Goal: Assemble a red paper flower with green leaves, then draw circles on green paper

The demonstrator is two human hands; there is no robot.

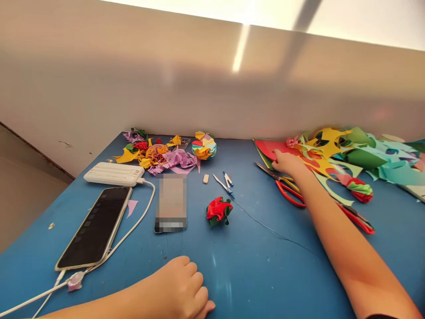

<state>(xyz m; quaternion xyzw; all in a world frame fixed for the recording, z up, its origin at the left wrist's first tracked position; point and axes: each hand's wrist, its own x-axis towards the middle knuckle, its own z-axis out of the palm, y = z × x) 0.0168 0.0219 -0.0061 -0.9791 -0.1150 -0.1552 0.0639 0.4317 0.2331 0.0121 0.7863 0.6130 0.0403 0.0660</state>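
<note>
My left hand (181, 285) rests on the blue table near its front edge, fingers curled and nothing seen in it. At the back right, my right hand (287, 161) is closed at the left side of a stack of coloured sheets, fingertips on the red paper (267, 148) on top. Green and yellow sheets show beneath it. Just below that hand lie scissors (286, 193) with red handles, partly behind my forearm. A red paper flower (219, 210) with dark green leaves sits mid-table, beside a thin dark wire (262, 226) and a compass (224, 184).
Cut paper scraps (361, 146) pile up at the back right, near a red and green paper bud (360, 190). Crumpled paper flowers (159, 155) lie back left. A phone (96, 226), a cabled power bank (114, 173), a second phone (171, 223) and an eraser (206, 178) occupy the left and centre.
</note>
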